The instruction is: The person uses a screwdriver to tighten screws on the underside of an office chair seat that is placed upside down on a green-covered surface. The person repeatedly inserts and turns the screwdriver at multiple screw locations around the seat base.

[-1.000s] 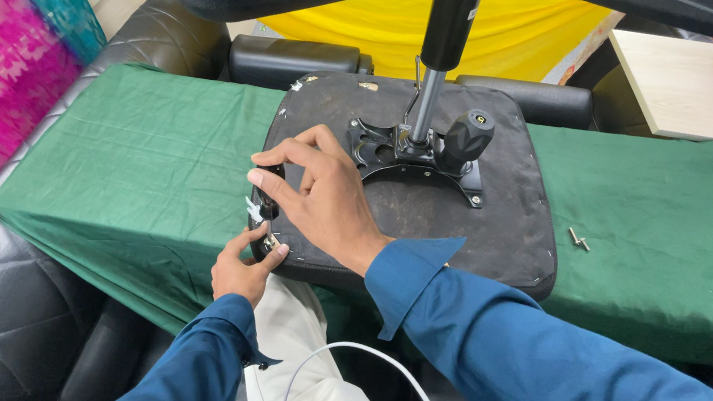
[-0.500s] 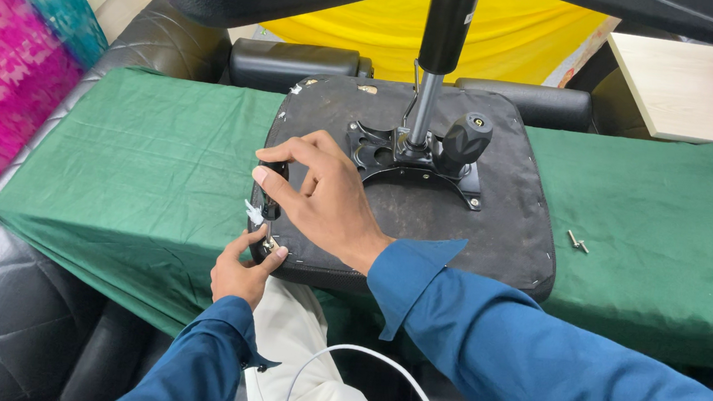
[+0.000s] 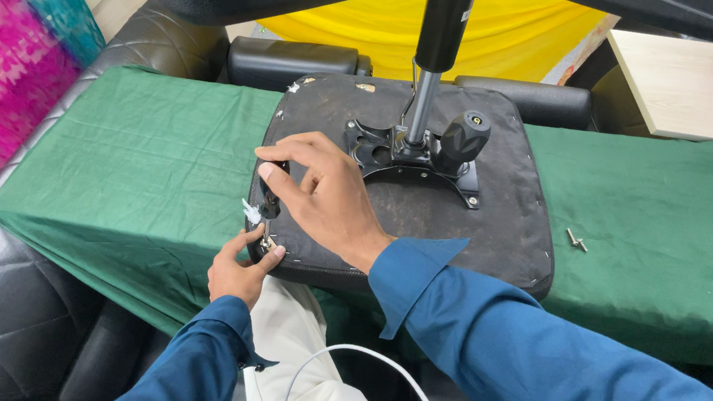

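Note:
An upturned black chair seat (image 3: pixel 493 231) lies on a green cloth (image 3: pixel 141 171), its metal mounting plate (image 3: pixel 396 148), gas column (image 3: pixel 436 56) and black lever knob (image 3: pixel 463 137) facing up. My right hand (image 3: pixel 322 197) rests on the seat's left side, fingers pinching a small black part (image 3: pixel 272 192) at the edge. My left hand (image 3: pixel 238 269) is below the seat's front left corner, thumb and fingers closed on a small metal screw (image 3: pixel 265 241) there.
Two loose screws (image 3: pixel 576 240) lie on the green cloth right of the seat. A black leather sofa (image 3: pixel 7 298) carries the cloth. Black armrest pads (image 3: pixel 295 64) sit behind the seat. A white cable (image 3: pixel 359 358) crosses my lap. A pale table (image 3: pixel 681 84) stands at the back right.
My right hand has shifted slightly on the seat's left edge; the left hand stays at the corner. Little else differs.

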